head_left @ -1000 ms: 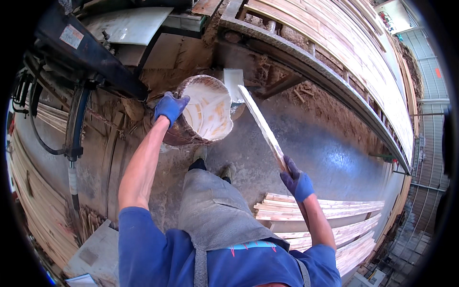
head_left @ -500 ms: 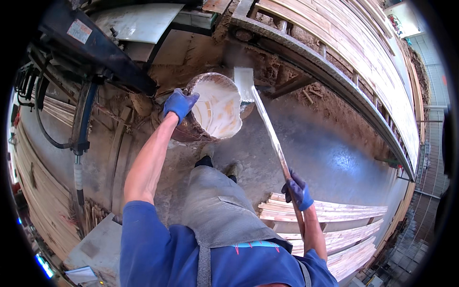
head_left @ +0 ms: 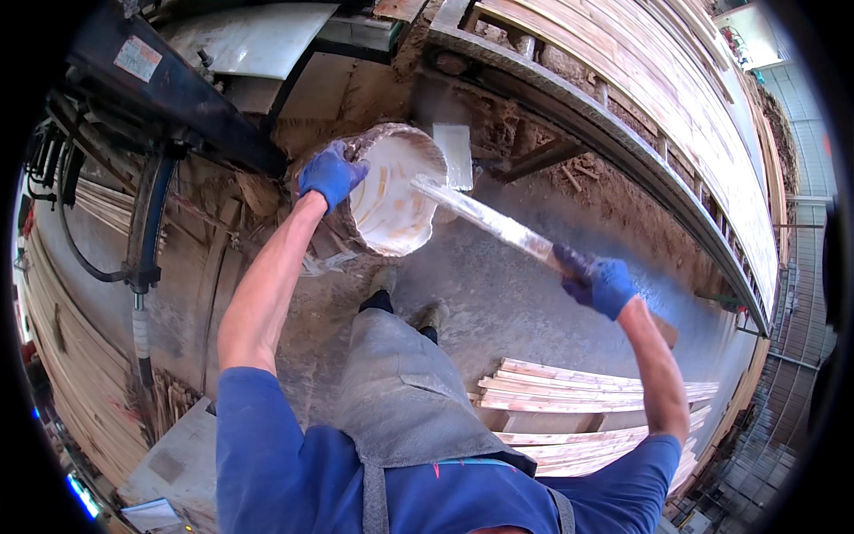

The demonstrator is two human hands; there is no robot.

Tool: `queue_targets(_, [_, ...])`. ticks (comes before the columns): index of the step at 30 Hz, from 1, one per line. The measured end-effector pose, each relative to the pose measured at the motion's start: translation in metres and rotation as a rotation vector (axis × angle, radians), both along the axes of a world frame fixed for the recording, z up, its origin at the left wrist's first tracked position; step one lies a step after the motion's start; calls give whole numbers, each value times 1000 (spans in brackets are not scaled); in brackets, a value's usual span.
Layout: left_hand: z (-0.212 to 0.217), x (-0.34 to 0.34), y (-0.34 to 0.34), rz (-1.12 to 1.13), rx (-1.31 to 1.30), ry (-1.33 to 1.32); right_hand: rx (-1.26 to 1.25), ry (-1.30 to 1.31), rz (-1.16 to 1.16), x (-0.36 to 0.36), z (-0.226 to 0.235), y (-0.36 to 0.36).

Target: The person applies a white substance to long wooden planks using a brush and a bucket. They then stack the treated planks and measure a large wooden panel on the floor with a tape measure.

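A tilted bucket [head_left: 391,191] has its mouth turned to the right, and thick white paste coats its inside. My left hand [head_left: 333,174], in a blue glove, is closed on the bucket's left rim. In my right hand [head_left: 598,279], also gloved, is a long wooden stick [head_left: 503,228] smeared with white. The stick's coated tip reaches into the bucket's mouth, while its other end juts out past my wrist. Just behind the bucket stands a white-topped square object [head_left: 454,153], partly hidden; its kind is unclear.
A metal-framed bench [head_left: 614,125] loaded with wooden boards runs along the right. Dark machinery with a cylinder [head_left: 147,222] stands at left. Stacked wood strips [head_left: 569,392] lie at lower right, and more boards [head_left: 71,329] at far left. Debris covers the floor under the bench.
My right hand has moved up and forward, swinging the stick from beside the bucket so its tip is now in the mouth. The bucket has shifted slightly left under my left hand.
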State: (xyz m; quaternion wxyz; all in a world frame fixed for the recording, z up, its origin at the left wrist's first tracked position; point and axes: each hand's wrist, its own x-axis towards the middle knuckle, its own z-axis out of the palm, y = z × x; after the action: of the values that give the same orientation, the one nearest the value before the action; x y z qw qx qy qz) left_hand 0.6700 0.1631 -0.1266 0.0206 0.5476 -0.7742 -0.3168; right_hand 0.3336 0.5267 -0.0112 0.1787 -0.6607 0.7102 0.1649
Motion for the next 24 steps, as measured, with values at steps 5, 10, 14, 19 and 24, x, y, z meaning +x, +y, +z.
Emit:
queue_targets(5, [-14, -4, -23, -32, -32, 30, -17, -25, -6, -48, -13, -31])
queue_targets(10, [-18, -2, -27, 15, -35, 44, 88, -125, -188, -7, -38, -23])
queue_targets(14, [-22, -7, -29, 7, -116, 25, 131, -414, -246, 33, -48, -35])
queue_targets(19, [-6, -7, -28, -2, -54, -22, -116, -283, -169, 30, -49, -73])
queue_targets(24, [-9, -5, -23, 15, -113, 38, 148, -163, -177, 33, -51, -68])
